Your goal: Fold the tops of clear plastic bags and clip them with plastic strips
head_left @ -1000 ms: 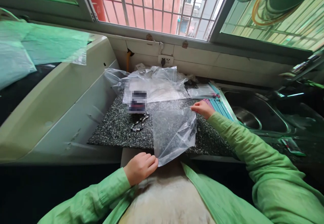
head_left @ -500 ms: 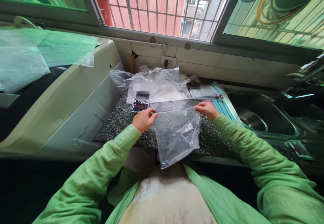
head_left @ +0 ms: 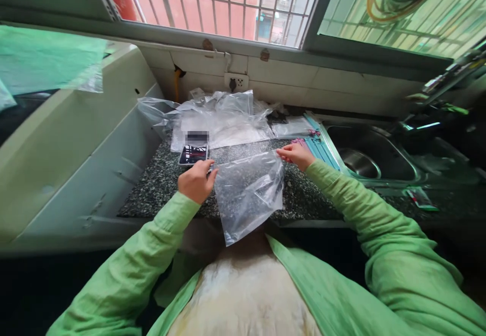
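Note:
A clear plastic bag (head_left: 248,194) hangs stretched between my two hands, its lower part drooping past the counter's front edge. My left hand (head_left: 196,181) pinches the bag's upper left corner between thumb and fingers. At the upper right corner, my right hand (head_left: 296,155) grips the bag with its fingertips. Just beyond my left hand lies a phone (head_left: 193,154) with a dark, reflecting screen. Behind it spreads a heap of clear plastic bags (head_left: 231,123). Teal and pink strips (head_left: 321,151) lie close to my right hand.
The speckled stone counter (head_left: 148,189) carries these things. A steel sink (head_left: 398,166) is set in at the right, with a small packet (head_left: 420,198) near its front. A pale appliance (head_left: 94,138) bounds the left. A socket (head_left: 236,81) sits on the tiled wall below the barred window.
The view has turned slightly, so everything appears shifted left. Both hands still hold the bag by its top corners, and its upper edge looks straighter and tauter.

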Tool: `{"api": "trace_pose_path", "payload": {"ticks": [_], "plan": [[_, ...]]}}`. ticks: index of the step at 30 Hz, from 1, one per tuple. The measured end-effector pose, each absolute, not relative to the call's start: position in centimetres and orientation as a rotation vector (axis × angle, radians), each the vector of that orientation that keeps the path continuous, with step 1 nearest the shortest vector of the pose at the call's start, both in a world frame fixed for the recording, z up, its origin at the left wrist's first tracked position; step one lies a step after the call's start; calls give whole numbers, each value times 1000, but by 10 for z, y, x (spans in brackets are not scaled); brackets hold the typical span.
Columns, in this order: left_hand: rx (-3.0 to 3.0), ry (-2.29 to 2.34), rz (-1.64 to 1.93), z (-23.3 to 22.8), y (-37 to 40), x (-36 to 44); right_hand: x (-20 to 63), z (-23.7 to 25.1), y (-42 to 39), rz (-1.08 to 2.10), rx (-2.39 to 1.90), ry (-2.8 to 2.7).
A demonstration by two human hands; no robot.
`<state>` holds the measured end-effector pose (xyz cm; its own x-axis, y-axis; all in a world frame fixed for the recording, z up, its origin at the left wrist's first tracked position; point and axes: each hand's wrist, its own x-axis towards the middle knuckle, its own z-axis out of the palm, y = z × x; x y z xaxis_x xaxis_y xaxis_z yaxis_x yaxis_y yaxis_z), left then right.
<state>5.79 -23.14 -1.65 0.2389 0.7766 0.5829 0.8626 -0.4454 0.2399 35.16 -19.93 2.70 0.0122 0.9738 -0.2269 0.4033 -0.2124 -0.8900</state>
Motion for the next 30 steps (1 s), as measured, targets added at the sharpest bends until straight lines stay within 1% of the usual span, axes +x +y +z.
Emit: {"api": "trace_pose_path", "payload": {"ticks": [2, 5, 10, 14, 17, 22, 25, 30], "plan": [[-2436, -1297, -1019, -20, -248, 58, 356, 24, -204, 1208, -1665, -1403], [-2605, -1012, -1037, -27, -274, 52, 365, 19, -220, 1108, -1657, -1500], [-2710, -677, -962, -42, -299, 32, 373, 12, -257, 882, -1415, -2094], [-2760, -422, -797, -52, -306, 24, 365, 8, -266, 585, -1175, -2506], [-2734, -368, -772, -57, -309, 27, 359, 5, -263, 424, -1116, -2690], [-2691, -345, -839, -63, -313, 37, 355, 6, -258, 339, -1061, -2804], [-2666, -387, -893, -60, -311, 38, 359, 10, -260, 335, -1052, -2712], [-2636, -446, -947, -49, -305, 38, 368, 17, -265, 448, -1023, -2409]]}}
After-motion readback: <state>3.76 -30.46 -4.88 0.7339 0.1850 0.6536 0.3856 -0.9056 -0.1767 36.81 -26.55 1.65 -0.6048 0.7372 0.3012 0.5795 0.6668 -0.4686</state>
